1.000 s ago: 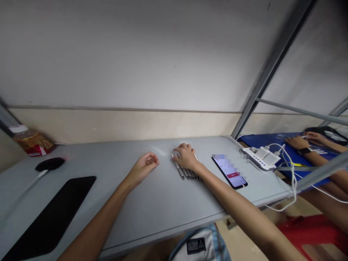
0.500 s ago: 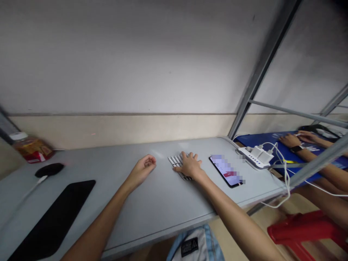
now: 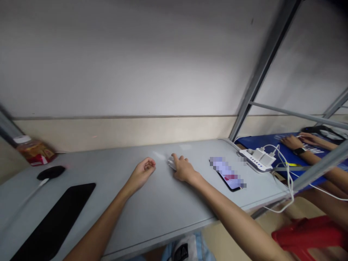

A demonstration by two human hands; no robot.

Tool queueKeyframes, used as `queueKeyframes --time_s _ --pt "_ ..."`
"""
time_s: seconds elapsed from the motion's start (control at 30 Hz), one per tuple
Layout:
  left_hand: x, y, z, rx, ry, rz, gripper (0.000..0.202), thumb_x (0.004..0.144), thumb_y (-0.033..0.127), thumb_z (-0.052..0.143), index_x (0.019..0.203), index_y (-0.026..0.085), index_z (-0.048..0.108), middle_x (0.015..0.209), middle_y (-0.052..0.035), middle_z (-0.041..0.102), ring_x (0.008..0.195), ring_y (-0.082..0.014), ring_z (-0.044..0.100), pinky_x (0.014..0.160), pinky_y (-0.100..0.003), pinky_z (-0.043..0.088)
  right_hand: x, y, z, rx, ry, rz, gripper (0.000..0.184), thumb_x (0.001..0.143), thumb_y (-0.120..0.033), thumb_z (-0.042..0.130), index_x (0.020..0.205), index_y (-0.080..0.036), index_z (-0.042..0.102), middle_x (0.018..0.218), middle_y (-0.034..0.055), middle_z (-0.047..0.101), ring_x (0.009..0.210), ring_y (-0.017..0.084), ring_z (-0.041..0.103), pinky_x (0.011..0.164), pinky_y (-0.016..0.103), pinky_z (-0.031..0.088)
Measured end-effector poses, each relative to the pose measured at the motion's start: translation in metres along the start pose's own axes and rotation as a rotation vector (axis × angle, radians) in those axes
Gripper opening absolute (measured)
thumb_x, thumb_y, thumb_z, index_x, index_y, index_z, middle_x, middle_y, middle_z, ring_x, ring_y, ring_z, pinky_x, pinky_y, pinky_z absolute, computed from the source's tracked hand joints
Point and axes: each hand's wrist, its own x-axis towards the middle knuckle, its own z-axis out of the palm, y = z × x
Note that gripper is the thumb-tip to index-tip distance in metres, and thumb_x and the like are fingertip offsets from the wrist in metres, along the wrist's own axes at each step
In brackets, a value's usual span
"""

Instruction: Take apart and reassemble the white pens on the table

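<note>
My right hand (image 3: 182, 168) rests on the grey table (image 3: 152, 206) with its fingers curled round a bundle of white and grey pens (image 3: 172, 164), only their ends showing past the knuckles. My left hand (image 3: 143, 171) lies a little to the left, loosely curled, palm side up, nothing visible in it. A phone (image 3: 227, 173) with a lit screen lies just right of my right hand.
A black mat (image 3: 51, 221) and a black mouse (image 3: 51, 172) lie at the left, a red snack packet (image 3: 34, 151) by the wall. A white power strip (image 3: 257, 159) with cables sits at the table's right end. Another person's hands (image 3: 295, 141) work on a blue table beyond. A red stool (image 3: 310, 235) stands lower right.
My right hand lay flat over the spread row of pens, then closed and gathered them into a bundle. My left hand stayed where it was.
</note>
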Motion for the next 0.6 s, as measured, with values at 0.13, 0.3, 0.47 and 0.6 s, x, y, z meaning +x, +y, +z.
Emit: queueKeyframes --time_s 0.13,0.3,0.47,0.6 --pt "-0.002 0.002 0.002 0.01 0.01 -0.003 0.012 0.076 0.028 0.056 0.082 0.019 0.053 0.074 0.0022 0.051 0.067 -0.0118 0.048 0.063 -0.022 0.037 0.003 0.0 0.003 -0.013 -0.006 -0.033 0.071 0.066 -0.008 0.057 0.133 -0.02 0.036 0.1 0.0145 0.063 0.087 0.029 0.062 0.064 0.031 0.04" --pt "-0.003 0.001 0.008 0.025 0.014 0.001 0.012 0.077 0.029 0.057 0.083 0.019 0.055 0.072 0.0026 0.052 0.067 -0.0123 0.05 0.064 -0.022 0.039 0.007 0.015 -0.003 0.136 0.024 -0.091 0.042 0.065 -0.013 0.057 0.106 -0.02 0.052 0.088 0.0076 0.064 0.076 0.022 0.061 0.058 0.026 0.037" --pt "-0.004 0.011 0.015 0.054 -0.015 0.04 0.016 0.079 0.031 0.06 0.091 0.02 0.058 0.088 -0.0023 0.061 0.084 -0.0158 0.057 0.075 -0.026 0.045 0.015 0.014 -0.022 0.681 0.197 -0.36 0.026 0.07 -0.015 0.051 0.095 -0.021 0.049 0.081 -0.0014 0.057 0.072 0.014 0.054 0.063 0.022 0.041" --pt "0.001 0.034 0.021 -0.042 0.013 0.049 0.037 0.082 0.036 0.059 0.116 0.022 0.053 0.119 -0.009 0.058 0.112 -0.0219 0.053 0.09 -0.033 0.044 0.022 -0.008 -0.02 1.121 0.375 -0.504 0.039 0.073 -0.019 0.054 0.11 -0.021 0.041 0.086 -0.0015 0.054 0.075 0.013 0.054 0.069 0.024 0.046"
